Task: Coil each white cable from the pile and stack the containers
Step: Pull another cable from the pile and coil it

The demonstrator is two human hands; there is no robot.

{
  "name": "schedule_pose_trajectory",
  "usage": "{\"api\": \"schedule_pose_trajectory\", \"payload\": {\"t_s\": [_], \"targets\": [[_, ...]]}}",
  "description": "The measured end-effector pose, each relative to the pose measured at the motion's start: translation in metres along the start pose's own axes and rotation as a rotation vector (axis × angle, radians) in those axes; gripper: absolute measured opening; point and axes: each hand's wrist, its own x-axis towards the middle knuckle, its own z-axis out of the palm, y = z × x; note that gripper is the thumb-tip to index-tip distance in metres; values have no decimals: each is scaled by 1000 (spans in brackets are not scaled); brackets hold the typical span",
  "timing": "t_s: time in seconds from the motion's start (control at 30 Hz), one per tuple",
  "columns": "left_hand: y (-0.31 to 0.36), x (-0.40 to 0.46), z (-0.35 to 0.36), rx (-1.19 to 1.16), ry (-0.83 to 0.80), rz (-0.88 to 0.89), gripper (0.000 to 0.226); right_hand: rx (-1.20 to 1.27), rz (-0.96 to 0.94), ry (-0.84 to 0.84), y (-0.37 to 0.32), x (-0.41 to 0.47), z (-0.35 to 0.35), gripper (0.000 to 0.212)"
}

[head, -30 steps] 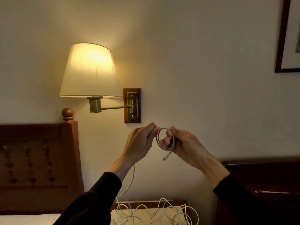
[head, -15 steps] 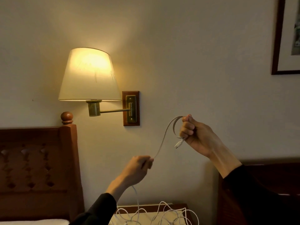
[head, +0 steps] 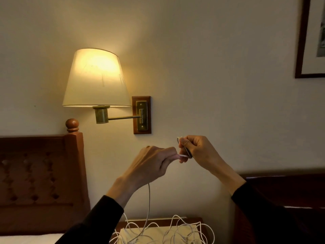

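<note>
White cable (head: 149, 203) is hanging straight down from my left hand (head: 154, 162), which is pinching it beside my right hand (head: 195, 149) gripping the coil (head: 189, 153).

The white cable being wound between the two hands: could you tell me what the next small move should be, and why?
Probably the left hand should slide down the white cable and bring up another loop to the coil the right hand pinches, since a long strand hangs from the left hand down to the tangled pile.
</note>
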Motion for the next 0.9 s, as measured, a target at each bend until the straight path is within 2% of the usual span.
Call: {"api": "schedule_pose_trajectory", "payload": {"t_s": [0.2,0.33,0.5,0.63,0.8,0.9], "targets": [[-9,10,-3,100,151,-27,28,10,4,-53,5,-7,6,34],[-17,13,5,81,191,-103,28,190,73,-140,4,-11,6,39],[-15,8,21,-150,226,-171,32,414,169,-249,-4,-8,-4,33],[-17,5,38,-309,263,-262,22,649,233,-217,-8,-4,-9,31],[-24,-18,65,-424,250,-439,29,894,270,-183,-3,1,-15,25],[-32,-36,83,-447,225,-551,31,1037,225,-135,-5,5,-22,23]]}}
